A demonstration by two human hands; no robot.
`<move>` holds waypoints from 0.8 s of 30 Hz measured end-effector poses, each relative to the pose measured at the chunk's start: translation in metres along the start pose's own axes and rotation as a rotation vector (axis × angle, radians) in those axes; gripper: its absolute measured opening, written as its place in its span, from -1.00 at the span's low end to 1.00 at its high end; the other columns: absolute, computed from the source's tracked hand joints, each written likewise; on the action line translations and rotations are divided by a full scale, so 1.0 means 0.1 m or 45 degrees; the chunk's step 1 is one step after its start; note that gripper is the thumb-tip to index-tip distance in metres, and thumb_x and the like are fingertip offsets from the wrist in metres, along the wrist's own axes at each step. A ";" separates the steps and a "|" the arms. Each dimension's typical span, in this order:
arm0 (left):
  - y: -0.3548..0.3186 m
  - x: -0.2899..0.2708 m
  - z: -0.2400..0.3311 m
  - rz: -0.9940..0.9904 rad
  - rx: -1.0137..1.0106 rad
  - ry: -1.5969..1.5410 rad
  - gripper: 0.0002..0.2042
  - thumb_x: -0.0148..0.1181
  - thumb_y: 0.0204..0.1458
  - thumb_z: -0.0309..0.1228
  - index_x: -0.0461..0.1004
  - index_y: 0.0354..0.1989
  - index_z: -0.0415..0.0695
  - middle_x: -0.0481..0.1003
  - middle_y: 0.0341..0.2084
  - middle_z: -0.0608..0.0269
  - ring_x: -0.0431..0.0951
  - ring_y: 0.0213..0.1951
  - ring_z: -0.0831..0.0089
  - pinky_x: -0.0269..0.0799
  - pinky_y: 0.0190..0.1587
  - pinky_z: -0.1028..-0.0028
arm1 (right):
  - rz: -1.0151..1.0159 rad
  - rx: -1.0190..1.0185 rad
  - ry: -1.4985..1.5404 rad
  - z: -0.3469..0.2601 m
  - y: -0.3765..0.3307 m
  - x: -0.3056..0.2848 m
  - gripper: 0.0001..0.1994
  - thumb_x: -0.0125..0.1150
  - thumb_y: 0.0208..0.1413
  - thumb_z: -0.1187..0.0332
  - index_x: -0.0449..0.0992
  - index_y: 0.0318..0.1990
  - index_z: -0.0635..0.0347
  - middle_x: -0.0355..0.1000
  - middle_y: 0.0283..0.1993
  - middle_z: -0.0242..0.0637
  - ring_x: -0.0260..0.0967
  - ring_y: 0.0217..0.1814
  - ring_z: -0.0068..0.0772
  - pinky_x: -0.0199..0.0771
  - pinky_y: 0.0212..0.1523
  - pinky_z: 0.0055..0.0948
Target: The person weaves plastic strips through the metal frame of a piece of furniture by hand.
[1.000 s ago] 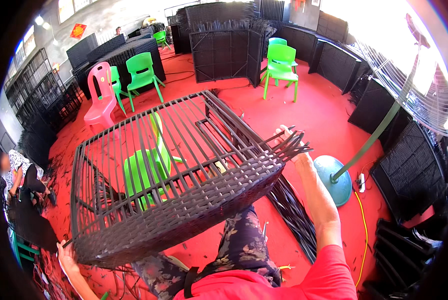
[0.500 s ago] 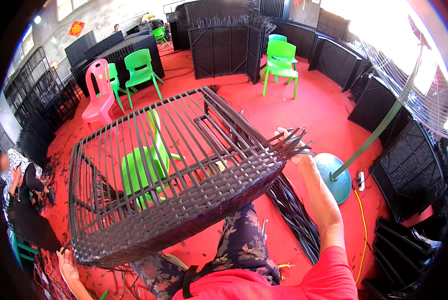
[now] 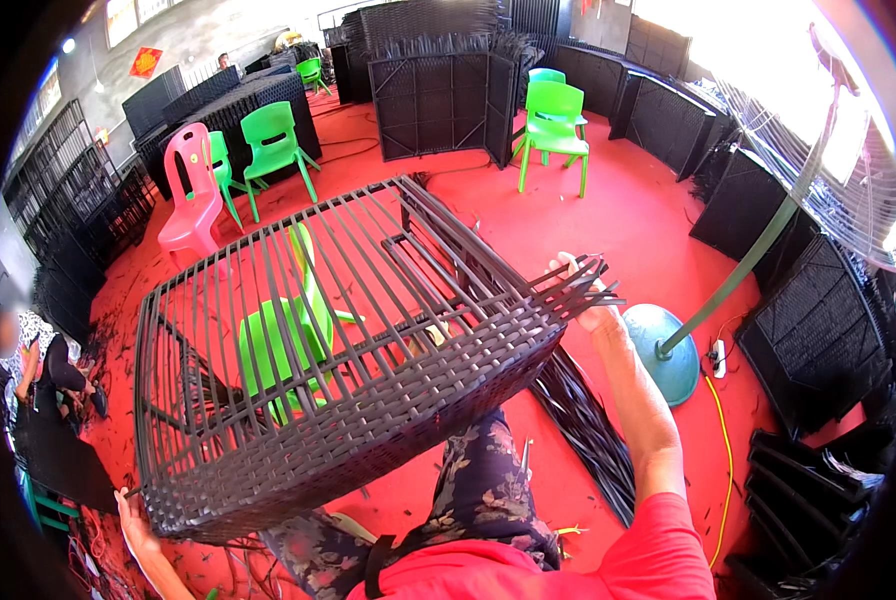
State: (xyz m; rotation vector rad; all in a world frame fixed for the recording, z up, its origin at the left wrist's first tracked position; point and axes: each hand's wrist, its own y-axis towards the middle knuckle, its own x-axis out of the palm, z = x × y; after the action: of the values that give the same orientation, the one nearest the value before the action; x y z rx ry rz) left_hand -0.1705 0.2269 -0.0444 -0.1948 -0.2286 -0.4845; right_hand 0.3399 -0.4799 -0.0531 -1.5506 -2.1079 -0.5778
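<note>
A black frame part-woven with flat plastic strips [image 3: 368, 440] lies tilted in front of me. Its near side is tightly woven, while the far part has only parallel strips with gaps. At its right corner my right hand [image 3: 594, 310] is closed around a bunch of loose strip ends [image 3: 580, 284], which partly hide the fingers. My left hand [image 3: 136, 522] touches the near left corner with fingers stretched out along its side. Through the gaps shows a green chair [image 3: 283, 340] under the frame. A bundle of long black strips [image 3: 593, 440] lies on the floor right of my legs.
A fan's round teal base [image 3: 663, 375] and slanting pole [image 3: 733, 275] stand at right, near a yellow cable [image 3: 730, 470]. Green chairs [image 3: 553, 125], a pink chair [image 3: 193, 205] and stacked black woven panels [image 3: 433, 105] stand farther back. A person [image 3: 48, 360] sits at far left.
My left hand has come in against the frame's near left corner, its fingers less spread. The frame and right hand hardly move; the whole view has shifted slightly.
</note>
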 end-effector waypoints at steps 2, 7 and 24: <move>-0.02 0.06 0.03 0.017 -0.007 -0.021 -0.62 0.03 0.03 -0.05 0.34 -0.07 -0.01 0.43 -0.22 0.34 0.41 -0.17 0.48 0.33 -0.12 0.39 | -0.054 -0.018 0.056 -0.01 0.01 -0.05 -0.68 0.03 0.11 0.24 0.30 -0.02 0.16 0.35 -0.11 -0.22 0.35 -0.08 -0.24 0.43 -0.12 -0.24; -0.16 0.23 0.09 0.207 0.032 0.049 -0.65 0.04 0.04 -0.07 0.36 -0.09 -0.01 0.46 -0.37 0.39 0.44 -0.33 0.47 0.36 -0.18 0.44 | -0.097 0.034 0.188 0.07 0.05 -0.23 -0.64 0.05 0.08 0.27 0.28 0.01 0.19 0.35 -0.06 -0.19 0.34 -0.04 -0.24 0.40 -0.07 -0.23; -1.91 4.18 -0.27 -1.409 1.202 1.264 -0.54 0.18 -0.08 -0.21 0.33 -0.03 -0.22 0.36 -0.09 0.02 0.34 -0.02 0.16 0.24 0.03 0.31 | 0.071 0.049 0.340 0.17 0.03 -0.45 -0.59 -0.10 0.15 0.16 0.21 0.13 0.09 0.23 0.12 -0.24 0.19 0.14 -0.22 0.23 0.12 -0.16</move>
State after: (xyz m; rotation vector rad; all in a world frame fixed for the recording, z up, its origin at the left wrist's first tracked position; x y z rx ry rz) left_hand 0.1019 -0.1278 0.0645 1.1529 0.4666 -1.4292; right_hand 0.3531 -0.5039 -0.0931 -1.4204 -1.8597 -0.6798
